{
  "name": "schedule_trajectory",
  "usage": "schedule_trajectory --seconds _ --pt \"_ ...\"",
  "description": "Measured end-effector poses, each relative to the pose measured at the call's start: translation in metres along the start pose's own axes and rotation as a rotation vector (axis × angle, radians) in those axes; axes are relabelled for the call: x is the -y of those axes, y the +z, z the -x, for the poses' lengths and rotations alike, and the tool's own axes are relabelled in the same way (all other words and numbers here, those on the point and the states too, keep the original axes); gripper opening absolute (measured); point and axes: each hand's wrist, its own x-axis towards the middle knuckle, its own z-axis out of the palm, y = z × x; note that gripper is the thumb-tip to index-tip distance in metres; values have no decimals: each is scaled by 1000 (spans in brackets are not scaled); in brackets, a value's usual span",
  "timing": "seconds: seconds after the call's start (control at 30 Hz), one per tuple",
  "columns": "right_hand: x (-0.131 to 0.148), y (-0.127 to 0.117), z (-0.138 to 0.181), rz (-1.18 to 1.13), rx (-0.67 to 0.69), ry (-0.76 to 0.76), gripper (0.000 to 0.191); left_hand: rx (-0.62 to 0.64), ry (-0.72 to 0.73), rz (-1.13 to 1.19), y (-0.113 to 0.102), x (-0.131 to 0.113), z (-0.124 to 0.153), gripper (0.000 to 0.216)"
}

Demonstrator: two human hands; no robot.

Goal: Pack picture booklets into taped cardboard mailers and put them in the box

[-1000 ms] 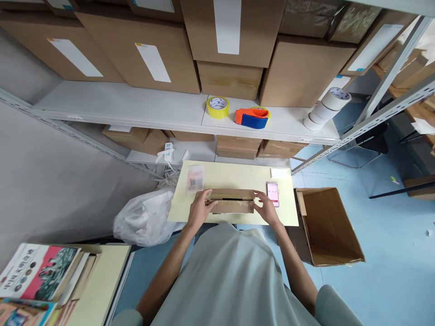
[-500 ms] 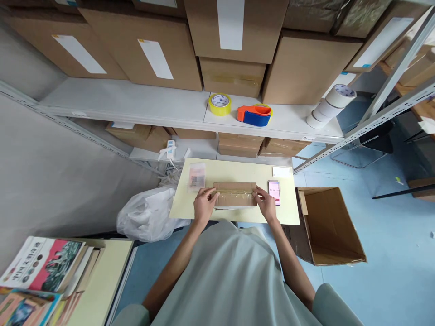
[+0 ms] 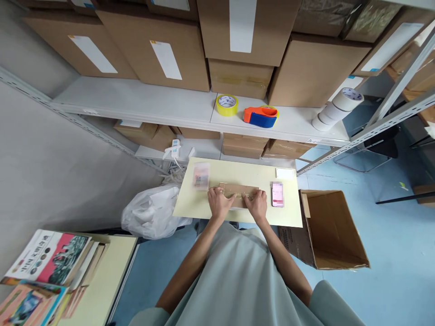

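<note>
Your pale yellow tabletop [image 3: 238,173]'s got a cardboard box [image 3: 239,188] near the front, smartphone [image 3: 277,195] to its right, flat white card [image 3: 285,173] behind that, clear packet [image 3: 201,176] back left. Shelf [image 3: 152,97] beyond holds your yellow tape roll [image 3: 226,111], orange-and-blue tape dispenser [image 3: 261,118], white rolls [image 3: 333,113] and cartons [image 3: 319,74].

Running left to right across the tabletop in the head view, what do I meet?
Pale printed packet, left hand, right hand (both hands on the small cardboard box), phone.
</note>
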Motion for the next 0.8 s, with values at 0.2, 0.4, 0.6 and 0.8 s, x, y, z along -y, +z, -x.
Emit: schedule_trajectory --seconds 0.2,0.4,0.6,0.8 --pt "-24 14 6 -166 53 18 47 57 21 40 13 16 0 43" --pt "-35 12 2 -164 45 -33 39 93 -31 143 21 39 -2 34" --pt "-30 12 -11 -124 42 -8 38 100 -61 180 26 41 -9 29" --pt "-13 26 -17 39 21 52 55 62 -110 115 38 32 -6 42"
